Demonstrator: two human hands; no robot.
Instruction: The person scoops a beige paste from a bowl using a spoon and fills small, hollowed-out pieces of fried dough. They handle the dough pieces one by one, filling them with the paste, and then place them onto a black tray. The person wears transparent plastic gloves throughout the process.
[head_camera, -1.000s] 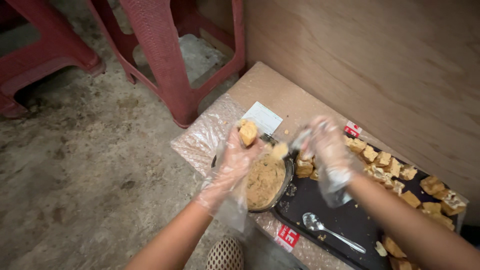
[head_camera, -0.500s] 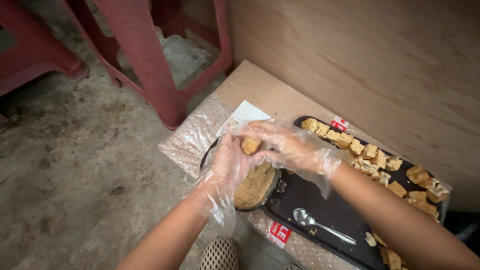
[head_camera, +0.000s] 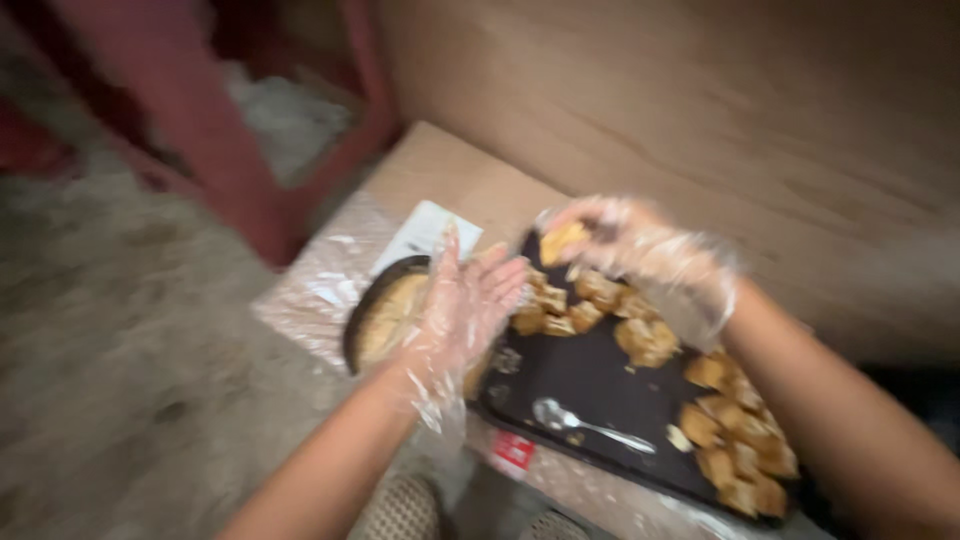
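Right hand: right hand (head_camera: 640, 255) in thin clear plastic glove, fingers curled & pinching one golden-brown fried cube (head_camera: 560, 240), held just above far-left corner of the tray.
Left hand: left hand (head_camera: 465, 305), also in clear glove, spread flat w/ fingers apart, holds nothing; hovers betw. the pan and the tray's left edge.
Tray: black rectangular tray (head_camera: 590, 375), bare dark patch mid-tray; brown cubes along its far and right sides.
Cubes near hands: small cluster of fried cubes (head_camera: 565, 305) just under/beside right hand, touching each other.
Cubes far side: longer row of same brown cubes (head_camera: 735, 435) down right side of tray, well apart from left hand.
Pan: round dark pan w/ tan crumbly filling (head_camera: 390, 315), left of tray, partly hidden by left hand; how full, can't tell for sure (blur).
Spoon: silver metal spoon (head_camera: 590, 425) lying on tray's near part, untouched, bowl toward left.
Under it all: crinkled clear plastic sheet (head_camera: 320, 290) over pale wooden tabletop (head_camera: 450, 175); white paper slip (head_camera: 430, 232) just behind pan.
Surroundings: red plastic stool (head_camera: 200, 130) on rough grey floor, upper left; plywood wall behind tray.
Progress (my read): looks mid-way. Pan already has filling in it, one cube in hand, but many cubes remain on tray, approx. two groups' worth. Cubes done vs. not: can't tell, too blurred.
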